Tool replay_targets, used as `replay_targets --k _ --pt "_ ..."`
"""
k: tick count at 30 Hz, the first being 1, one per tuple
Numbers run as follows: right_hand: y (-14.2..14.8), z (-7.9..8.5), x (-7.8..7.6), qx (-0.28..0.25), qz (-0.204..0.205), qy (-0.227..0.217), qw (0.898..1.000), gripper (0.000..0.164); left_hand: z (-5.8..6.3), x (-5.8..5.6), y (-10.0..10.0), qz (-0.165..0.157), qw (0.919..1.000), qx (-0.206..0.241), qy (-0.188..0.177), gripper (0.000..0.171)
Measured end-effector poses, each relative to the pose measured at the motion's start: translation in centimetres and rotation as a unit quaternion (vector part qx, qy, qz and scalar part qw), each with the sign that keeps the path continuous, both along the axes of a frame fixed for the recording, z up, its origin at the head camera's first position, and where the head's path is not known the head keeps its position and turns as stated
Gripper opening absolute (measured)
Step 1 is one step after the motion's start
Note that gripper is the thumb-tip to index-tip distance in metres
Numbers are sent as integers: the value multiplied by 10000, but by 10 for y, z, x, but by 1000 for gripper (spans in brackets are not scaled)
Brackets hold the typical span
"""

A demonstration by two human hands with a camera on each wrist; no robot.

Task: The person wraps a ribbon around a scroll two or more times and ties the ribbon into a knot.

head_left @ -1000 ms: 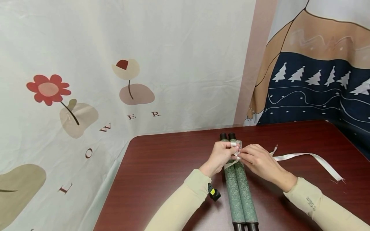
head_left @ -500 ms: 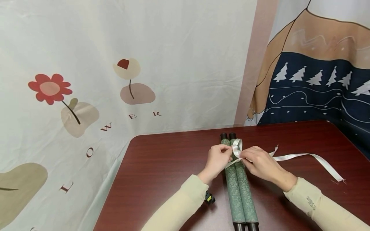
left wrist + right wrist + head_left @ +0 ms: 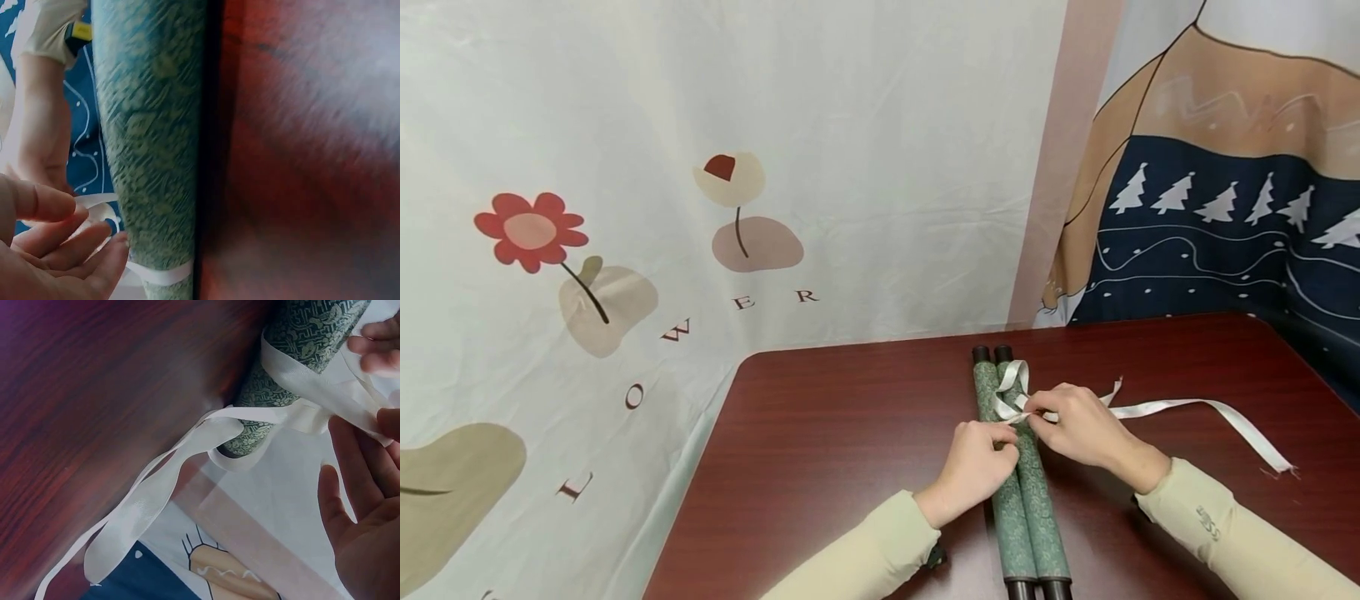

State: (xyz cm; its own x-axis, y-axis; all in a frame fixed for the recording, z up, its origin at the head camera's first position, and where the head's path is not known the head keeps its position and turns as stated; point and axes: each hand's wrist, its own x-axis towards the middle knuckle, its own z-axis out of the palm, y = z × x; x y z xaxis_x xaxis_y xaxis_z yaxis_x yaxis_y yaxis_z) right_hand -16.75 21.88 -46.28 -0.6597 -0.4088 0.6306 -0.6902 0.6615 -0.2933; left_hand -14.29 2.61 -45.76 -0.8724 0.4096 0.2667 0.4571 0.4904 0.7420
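Observation:
A scroll (image 3: pixel 1032 508), rolled from both ends into two green patterned rolls with dark knobs, lies lengthwise on the table. White ribbon (image 3: pixel 294 372) wraps round it, and a loop stands up above the crossing. My right hand (image 3: pixel 1075 425) pinches the ribbon between thumb and fingers at the scroll's right side, as the right wrist view shows. Over the near side of the crossing is my left hand (image 3: pixel 973 467), its loosely bent fingers close to the ribbon band. In the left wrist view its thumb and fingers (image 3: pixel 94 250) are apart, with nothing between them.
A long ribbon tail (image 3: pixel 1210 404) trails right across the dark red table (image 3: pixel 820 467), its end frayed. Behind the table hang a pale flower-printed cloth (image 3: pixel 880 167) and a navy cloth with white trees (image 3: pixel 1195 250).
My left hand has let go of the ribbon loop and moved down toward me along the scroll. The loop now stands alone; my right hand keeps its pinch, nearly unmoved.

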Motion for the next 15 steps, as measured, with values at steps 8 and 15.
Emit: replay_targets --k 8,15 --pt "2 5 1 -225 -65 -1206 9924 19 -11 9 3 -88 9981 -342 508 33" --pt "0 5 0 -436 16 -1604 9861 21 -15 11 1 -65 9908 -823 1073 34"
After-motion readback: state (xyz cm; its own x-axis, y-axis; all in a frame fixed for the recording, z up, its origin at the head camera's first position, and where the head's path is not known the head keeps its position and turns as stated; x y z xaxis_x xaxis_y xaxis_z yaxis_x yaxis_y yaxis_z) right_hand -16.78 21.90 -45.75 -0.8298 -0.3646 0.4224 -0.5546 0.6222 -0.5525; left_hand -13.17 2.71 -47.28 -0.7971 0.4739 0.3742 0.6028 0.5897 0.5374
